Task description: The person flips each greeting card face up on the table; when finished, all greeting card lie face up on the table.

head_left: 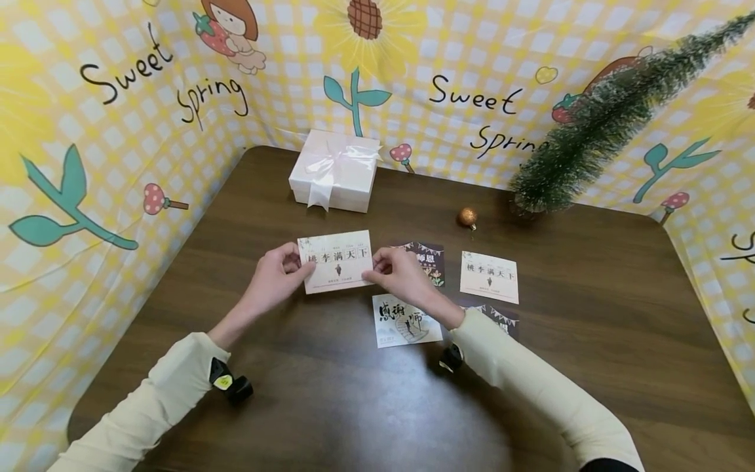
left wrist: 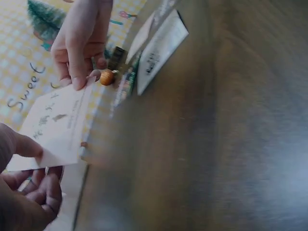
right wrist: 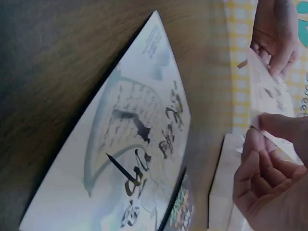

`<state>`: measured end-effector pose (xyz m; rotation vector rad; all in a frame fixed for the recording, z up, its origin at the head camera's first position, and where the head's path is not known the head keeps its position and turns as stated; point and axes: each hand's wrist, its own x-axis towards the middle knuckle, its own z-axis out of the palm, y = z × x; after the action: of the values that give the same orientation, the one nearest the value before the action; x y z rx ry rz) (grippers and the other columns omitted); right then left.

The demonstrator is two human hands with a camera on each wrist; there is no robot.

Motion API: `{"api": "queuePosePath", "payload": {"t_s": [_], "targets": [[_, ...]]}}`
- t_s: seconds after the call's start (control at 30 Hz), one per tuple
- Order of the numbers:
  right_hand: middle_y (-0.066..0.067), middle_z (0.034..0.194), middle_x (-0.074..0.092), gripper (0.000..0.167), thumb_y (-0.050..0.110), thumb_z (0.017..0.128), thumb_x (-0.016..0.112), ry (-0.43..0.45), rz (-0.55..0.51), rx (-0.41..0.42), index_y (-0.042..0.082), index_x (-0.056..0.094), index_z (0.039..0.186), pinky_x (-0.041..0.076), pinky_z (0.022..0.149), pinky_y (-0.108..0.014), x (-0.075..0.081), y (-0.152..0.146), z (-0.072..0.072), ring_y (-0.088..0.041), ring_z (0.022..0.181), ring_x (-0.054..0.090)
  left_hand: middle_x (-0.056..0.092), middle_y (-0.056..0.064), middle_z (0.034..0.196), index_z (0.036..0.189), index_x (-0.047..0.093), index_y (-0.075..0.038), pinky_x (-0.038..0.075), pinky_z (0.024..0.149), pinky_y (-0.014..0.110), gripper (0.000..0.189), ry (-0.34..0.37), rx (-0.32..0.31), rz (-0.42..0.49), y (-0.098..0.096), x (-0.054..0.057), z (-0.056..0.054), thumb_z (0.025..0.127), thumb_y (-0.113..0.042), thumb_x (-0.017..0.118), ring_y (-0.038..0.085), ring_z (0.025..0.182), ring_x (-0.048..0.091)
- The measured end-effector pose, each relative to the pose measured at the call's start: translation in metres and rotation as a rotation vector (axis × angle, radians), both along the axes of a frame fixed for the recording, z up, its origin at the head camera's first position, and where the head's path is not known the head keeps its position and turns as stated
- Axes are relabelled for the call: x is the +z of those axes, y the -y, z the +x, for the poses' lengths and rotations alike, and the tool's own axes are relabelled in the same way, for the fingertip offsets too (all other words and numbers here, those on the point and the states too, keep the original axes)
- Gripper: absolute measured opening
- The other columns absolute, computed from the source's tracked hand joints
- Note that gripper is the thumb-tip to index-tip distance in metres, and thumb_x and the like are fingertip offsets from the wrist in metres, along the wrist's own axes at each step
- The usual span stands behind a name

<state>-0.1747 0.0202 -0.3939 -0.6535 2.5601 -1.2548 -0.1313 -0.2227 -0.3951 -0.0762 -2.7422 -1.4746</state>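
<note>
A cream greeting card (head_left: 337, 262) with a row of large Chinese characters is held up over the table between both hands. My left hand (head_left: 277, 272) pinches its left edge, thumb in front and fingers behind. The right hand (head_left: 401, 272) pinches the lower right corner the same way. Below the right hand lies a white card (head_left: 392, 331) with brush lettering, and a dark card (head_left: 435, 262) with bunting is partly hidden behind that hand. Farther right lies another cream card (head_left: 489, 278). A second dark card (head_left: 501, 321) is partly covered by the right forearm.
On the brown table (head_left: 330, 406), a white gift box (head_left: 333, 172) with a ribbon stands at the back left. An orange bauble (head_left: 468, 217) lies behind the cards. A small frosted Christmas tree (head_left: 584, 137) leans at the back right, before a yellow checked cloth (head_left: 472, 39).
</note>
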Motion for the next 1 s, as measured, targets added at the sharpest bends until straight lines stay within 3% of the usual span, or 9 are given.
{"api": "queuePosePath", "payload": {"t_s": [0.13,0.3,0.53,0.73,1.0], "targets": [[-0.004,0.078,0.069,0.016,0.015,0.083,0.077,0.051,0.115,0.014,0.005,0.066,0.084,0.046,0.059,-0.022,-0.008,0.005,0.000,-0.012,0.067,0.060,0.061,0.010,0.076,0.093,0.057,0.004,0.042,0.062,0.023,0.018,0.059,0.021,-0.100,0.002,-0.015,0.003,0.089,-0.010,0.067,0.015,0.067,0.055],[0.001,0.072,0.067,0.018,0.022,0.083,0.077,0.059,0.261,0.025,0.010,0.065,0.077,0.041,0.052,-0.023,-0.015,0.011,0.000,-0.009,0.060,0.055,0.062,0.014,0.086,0.101,0.050,0.005,0.046,0.069,0.030,0.027,0.115,0.030,-0.155,0.003,-0.024,0.007,0.090,-0.013,0.068,0.023,0.077,0.061],[0.004,0.069,0.063,0.018,0.028,0.085,0.075,0.019,0.407,0.035,0.013,0.066,0.078,0.038,0.048,-0.026,-0.016,0.017,0.000,-0.010,0.056,0.052,0.061,0.009,0.082,0.099,0.052,0.000,0.040,0.065,0.031,0.027,0.142,0.039,-0.256,0.003,-0.025,0.006,0.089,-0.019,0.068,0.021,0.071,0.056],[0.005,0.068,0.062,0.019,0.031,0.085,0.074,-0.017,0.478,0.038,0.014,0.067,0.081,0.038,0.047,-0.027,-0.015,0.017,0.002,-0.010,0.055,0.052,0.056,0.010,0.083,0.097,0.053,0.000,0.039,0.060,0.032,0.031,0.173,-0.022,-0.371,0.005,-0.025,0.002,0.090,-0.028,0.067,0.023,0.073,0.053],[0.003,0.073,0.063,0.022,0.033,0.086,0.074,-0.067,0.529,0.044,0.013,0.064,0.088,0.040,0.048,-0.029,-0.018,0.020,0.005,-0.012,0.057,0.053,0.053,0.017,0.087,0.097,0.049,0.003,0.041,0.055,0.039,0.044,0.121,-0.060,-0.558,0.009,-0.027,0.004,0.089,-0.037,0.066,0.030,0.072,0.052]]}}
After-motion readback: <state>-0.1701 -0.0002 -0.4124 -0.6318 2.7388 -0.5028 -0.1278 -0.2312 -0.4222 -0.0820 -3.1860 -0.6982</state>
